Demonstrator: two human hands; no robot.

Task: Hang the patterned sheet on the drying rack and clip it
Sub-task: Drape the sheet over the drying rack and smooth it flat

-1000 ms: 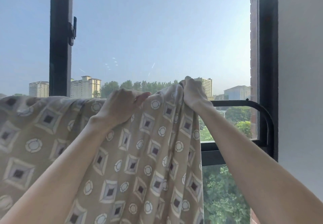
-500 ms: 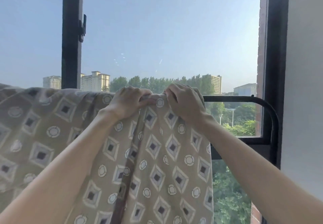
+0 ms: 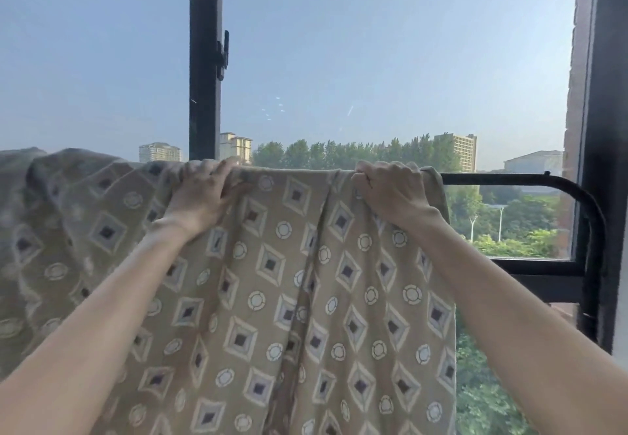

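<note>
Sheet (image 3: 272, 298), tan, diamonds and rings (one long fold), over rack (image 3: 509, 179)

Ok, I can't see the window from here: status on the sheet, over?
Left hand and right hand both grip the sheet at its top edge. Draped over the rail, hanging down. No clip in view; nothing blocking.

Holding the patterned sheet (image 3: 289, 298) along its top fold at mid-frame: left hand (image 3: 200, 196) with fingers (image 3: 217, 171) curled over the fold, right hand (image 3: 390, 193) bunching cloth near the right edge. Draped over the black drying rack (image 3: 509, 179), bare at right.
</note>
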